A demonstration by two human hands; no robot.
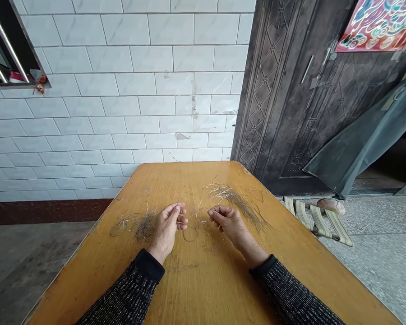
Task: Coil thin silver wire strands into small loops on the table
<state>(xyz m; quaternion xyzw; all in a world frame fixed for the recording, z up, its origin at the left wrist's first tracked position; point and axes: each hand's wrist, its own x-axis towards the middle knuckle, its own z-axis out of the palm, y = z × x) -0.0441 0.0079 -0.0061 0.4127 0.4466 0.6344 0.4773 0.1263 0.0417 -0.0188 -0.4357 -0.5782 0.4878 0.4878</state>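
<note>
Above the middle of the wooden table my left hand [167, 225] pinches with thumb and index finger; a thin wire [191, 240] curls in a loose loop by its fingertips. My right hand [227, 222], a short way to the right, is closed in a pinch on a fine wire end. Thin strands run across the gap between both hands; which strand belongs to which hand is hard to make out. A coiled, tangled bunch of wires [144, 225] lies just left of my left hand. Behind my right hand lies a longer bundle of straighter wires [240, 201].
The wooden table [196, 289] narrows toward a white tiled wall [149, 108]. A dark carved door [280, 113] stands at the right, with a grey-green curtain [365, 140] beside it. A low strap-seated stool [320, 221] is on the floor to the right of the table.
</note>
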